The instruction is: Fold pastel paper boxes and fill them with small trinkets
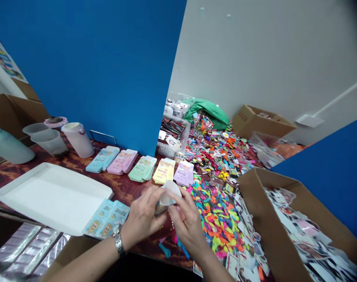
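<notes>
Above the table's front edge, my left hand (144,211) is wrapped round a small paper box (166,198) with its white top flap raised. My right hand (188,221) is at the box's right side, fingers curled in near the opening; whether it pinches anything is hidden. Two light-blue printed boxes (107,217) lie left of my left wrist, at the corner of a white tray (53,196). Behind my hands stand stacks of flat cartons: blue (102,159), pink (122,161), green (142,169), yellow (164,171) and purple (184,172).
Colourful small balloons (216,215) and trinkets (219,149) are heaped on the right. A cardboard box (254,203) of paper cutouts stands at far right. Plastic cups (50,143), a pink tumbler (78,141) and a mint bottle (9,145) stand at left. A blue partition (93,70) rises behind.
</notes>
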A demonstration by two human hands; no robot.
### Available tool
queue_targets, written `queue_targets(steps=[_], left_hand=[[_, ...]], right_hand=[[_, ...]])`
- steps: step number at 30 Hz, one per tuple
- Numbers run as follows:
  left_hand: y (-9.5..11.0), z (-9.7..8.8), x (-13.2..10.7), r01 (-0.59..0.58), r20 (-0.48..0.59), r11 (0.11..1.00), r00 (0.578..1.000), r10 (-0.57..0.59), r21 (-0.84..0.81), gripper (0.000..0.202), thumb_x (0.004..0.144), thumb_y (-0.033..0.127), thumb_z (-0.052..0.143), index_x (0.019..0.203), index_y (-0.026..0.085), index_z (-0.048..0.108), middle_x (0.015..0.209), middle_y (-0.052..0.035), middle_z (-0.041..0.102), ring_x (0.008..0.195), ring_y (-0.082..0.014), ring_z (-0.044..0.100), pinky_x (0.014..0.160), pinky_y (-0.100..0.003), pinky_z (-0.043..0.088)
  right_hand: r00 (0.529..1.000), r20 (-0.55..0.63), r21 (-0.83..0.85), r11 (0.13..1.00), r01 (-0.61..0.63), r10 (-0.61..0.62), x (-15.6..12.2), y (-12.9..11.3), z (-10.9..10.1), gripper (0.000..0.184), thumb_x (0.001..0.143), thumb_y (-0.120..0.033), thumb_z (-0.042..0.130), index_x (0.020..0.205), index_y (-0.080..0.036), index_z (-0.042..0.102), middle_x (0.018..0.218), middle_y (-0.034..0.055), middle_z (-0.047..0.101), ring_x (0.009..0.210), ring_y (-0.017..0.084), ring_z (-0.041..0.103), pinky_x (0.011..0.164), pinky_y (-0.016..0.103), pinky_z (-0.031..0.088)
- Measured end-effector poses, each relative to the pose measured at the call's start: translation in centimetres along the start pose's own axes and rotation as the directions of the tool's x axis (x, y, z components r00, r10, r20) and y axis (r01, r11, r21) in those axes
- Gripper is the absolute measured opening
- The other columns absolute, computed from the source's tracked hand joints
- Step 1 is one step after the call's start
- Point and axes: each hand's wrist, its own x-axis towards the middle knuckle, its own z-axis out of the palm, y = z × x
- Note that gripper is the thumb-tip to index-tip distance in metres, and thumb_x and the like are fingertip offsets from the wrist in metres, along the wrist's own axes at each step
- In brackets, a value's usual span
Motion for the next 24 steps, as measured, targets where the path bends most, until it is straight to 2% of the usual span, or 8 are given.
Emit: queue_targets(steps=[2,4,7,9,12,14,19,24], left_hand=[[0.0,0.1,-0.1,-0.047,0.012,0.996,0.999,0.046,0.074,0.050,0.083,0.025,0.061,0.128,0.021,0.040,0.117,-0.0126,0.061,0.104,-0.0269,0.064,0.080,-0.037,0.057],[0.0,0.3,-0.2,-0.063,0.007,0.987,0.998,0.063,0.145,0.051,0.082,0.026,0.061,0.129,0.020,0.040,0.119,-0.0149,0.060,0.105,-0.0294,0.063,0.081,-0.040,0.057],[-0.1,0.6,-0.4,-0.050,-0.018,0.985,0.998,0.053,0.164,0.064,0.083,0.026,0.061,0.139,0.015,0.031,0.124,-0.0177,0.059,0.107,-0.0287,0.063,0.085,-0.039,0.056],[-0.1,0.8,-0.4,-0.029,-0.016,0.988,0.999,0.032,0.154,0.077,0.083,0.026,0.060,0.146,0.010,0.020,0.128,-0.0199,0.057,0.109,-0.0281,0.062,0.086,-0.038,0.055],[0.2,0.9,-0.5,0.001,0.025,0.984,1.000,-0.005,0.179,0.086,0.082,0.028,0.060,0.151,0.008,0.011,0.126,-0.0200,0.058,0.108,-0.0294,0.061,0.086,-0.039,0.055],[0.5,1.0,-0.4,0.011,0.037,0.974,0.999,-0.020,0.224,0.089,0.082,0.030,0.059,0.152,0.007,0.008,0.120,-0.0195,0.059,0.103,-0.0307,0.061,0.083,-0.041,0.055],[1.1,1.1,-0.3,0.012,0.044,0.922,0.999,-0.032,0.386,0.093,0.083,0.033,0.055,0.152,0.001,0.001,0.110,-0.0200,0.059,0.093,-0.0323,0.059,0.076,-0.043,0.053],[1.2,0.7,-0.1,0.010,0.090,0.906,0.995,-0.053,0.423,0.090,0.084,0.030,0.051,0.152,0.001,0.000,0.106,-0.0168,0.058,0.088,-0.0297,0.055,0.073,-0.041,0.052]], right_hand=[[0.978,-0.048,0.223,0.957,-0.187,0.202,0.5,-0.2,-0.2,0.037,0.098,-0.032,0.047,0.135,-0.026,0.053,0.126,0.0090,0.062,0.114,0.022,0.062,0.094,0.037,0.053],[0.935,-0.027,0.422,0.852,-0.310,0.354,1.2,-0.2,-0.2,0.034,0.098,-0.037,0.048,0.126,-0.022,0.059,0.115,0.0083,0.068,0.102,0.021,0.067,0.087,0.035,0.056],[0.910,0.118,0.547,0.739,-0.393,0.397,2.1,-0.2,-0.1,0.026,0.093,-0.038,0.057,0.107,-0.019,0.068,0.104,0.0071,0.072,0.093,0.021,0.068,0.082,0.034,0.056],[0.908,0.158,0.505,0.758,-0.413,0.389,2.4,-0.4,-0.1,0.022,0.089,-0.033,0.062,0.104,-0.019,0.070,0.100,0.0063,0.073,0.089,0.020,0.069,0.079,0.033,0.056],[0.944,0.077,0.278,0.902,-0.330,0.321,2.4,-1.0,-0.2,0.015,0.084,-0.023,0.063,0.095,-0.020,0.072,0.097,0.0055,0.072,0.088,0.020,0.068,0.077,0.030,0.055],[0.970,0.016,0.142,0.960,-0.242,0.243,2.0,-1.4,-0.3,0.016,0.085,-0.019,0.061,0.094,-0.022,0.073,0.097,0.0050,0.071,0.091,0.020,0.068,0.080,0.030,0.055],[0.987,-0.110,0.012,0.993,-0.116,0.116,0.1,-1.6,0.7,0.026,0.093,-0.019,0.053,0.112,-0.023,0.069,0.110,0.0059,0.072,0.103,0.020,0.068,0.090,0.032,0.055],[0.986,-0.164,-0.096,0.995,-0.041,0.024,-1.7,-0.8,2.2,0.037,0.096,-0.017,0.047,0.131,-0.021,0.060,0.126,0.0091,0.066,0.116,0.023,0.064,0.097,0.038,0.054]])
